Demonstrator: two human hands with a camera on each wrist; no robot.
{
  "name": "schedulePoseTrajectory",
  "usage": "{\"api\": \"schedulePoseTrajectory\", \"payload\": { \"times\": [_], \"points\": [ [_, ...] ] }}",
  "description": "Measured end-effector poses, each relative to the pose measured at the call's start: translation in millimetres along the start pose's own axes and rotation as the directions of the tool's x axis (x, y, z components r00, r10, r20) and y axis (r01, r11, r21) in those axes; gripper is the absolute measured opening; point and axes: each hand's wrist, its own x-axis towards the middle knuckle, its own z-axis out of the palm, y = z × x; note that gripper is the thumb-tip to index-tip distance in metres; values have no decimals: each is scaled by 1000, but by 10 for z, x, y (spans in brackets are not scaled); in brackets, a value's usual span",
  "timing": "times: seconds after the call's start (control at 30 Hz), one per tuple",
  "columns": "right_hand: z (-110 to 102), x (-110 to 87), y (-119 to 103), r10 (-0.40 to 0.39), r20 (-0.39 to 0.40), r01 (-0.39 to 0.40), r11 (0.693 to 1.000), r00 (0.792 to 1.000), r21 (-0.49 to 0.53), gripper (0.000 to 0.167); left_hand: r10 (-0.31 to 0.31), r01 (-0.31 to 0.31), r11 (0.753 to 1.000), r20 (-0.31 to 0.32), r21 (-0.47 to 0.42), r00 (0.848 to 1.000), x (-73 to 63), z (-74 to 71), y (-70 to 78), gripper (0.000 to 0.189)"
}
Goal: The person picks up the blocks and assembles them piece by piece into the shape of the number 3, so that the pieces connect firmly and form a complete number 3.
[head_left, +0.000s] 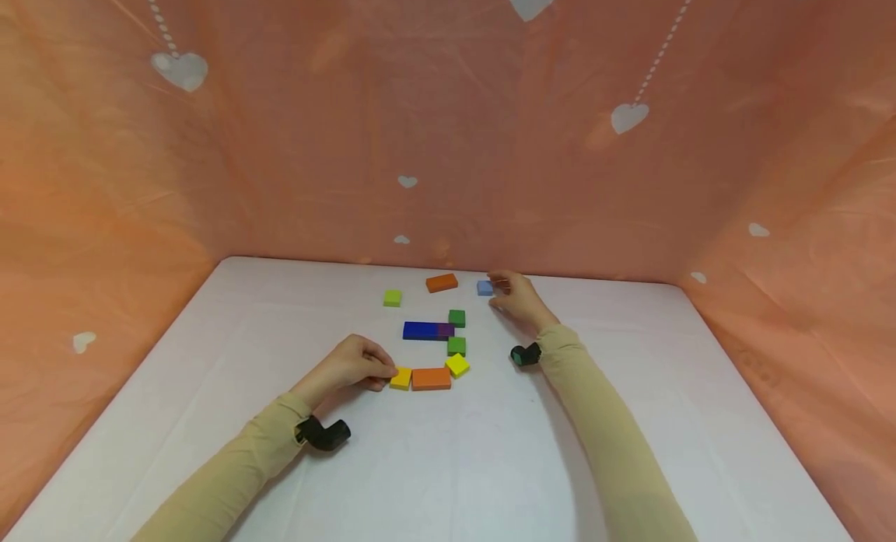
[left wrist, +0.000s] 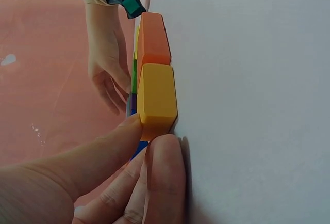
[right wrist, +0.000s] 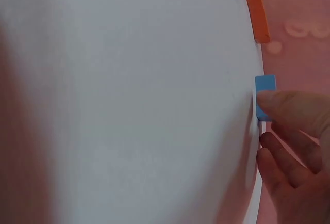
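My left hand point(head_left: 353, 365) pinches the orange-yellow square block point(left wrist: 159, 92) at its left end, thumb against one side. That block sits against the long orange block point(head_left: 431, 379), flat on the table. At the far side, my right hand point(head_left: 516, 297) reaches around the right end of a light blue block point(head_left: 484, 288), thumb and fingers spread apart. In the right wrist view the thumb overlaps the light blue block point(right wrist: 266, 83); whether it touches is unclear. A tilted yellow block point(head_left: 458, 365) lies at the orange block's right corner.
Beyond these lie two green blocks point(head_left: 456, 346), a dark blue and purple bar point(head_left: 425, 331), a lime block point(head_left: 393, 298) and another orange block point(head_left: 442, 283). The white table point(head_left: 448, 472) meets an orange curtain point(head_left: 448, 138) at the back and sides.
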Motion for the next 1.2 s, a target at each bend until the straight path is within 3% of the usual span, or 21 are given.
{"api": "schedulePoseTrajectory", "payload": {
  "times": [0.23,0.4,0.8,1.2],
  "points": [
    [34,18,-27,-32,-16,32,999,999,-4,46,14,-14,1000,5,-5,1000,-1,-2,-7,14],
    [46,39,-58,-8,-26,7,1000,1000,-24,43,-11,11,1000,-1,1,1000,6,-2,-7,13],
    [86,72,-78,56,2,-55,998,998,-36,37,26,-25,999,34,-21,999,17,-25,-25,16],
    [68,28,-129,13,4,-13,1000,1000,-15,36,18,-18,1000,24,-25,1000,5,-11,-11,17]
  ]
}}
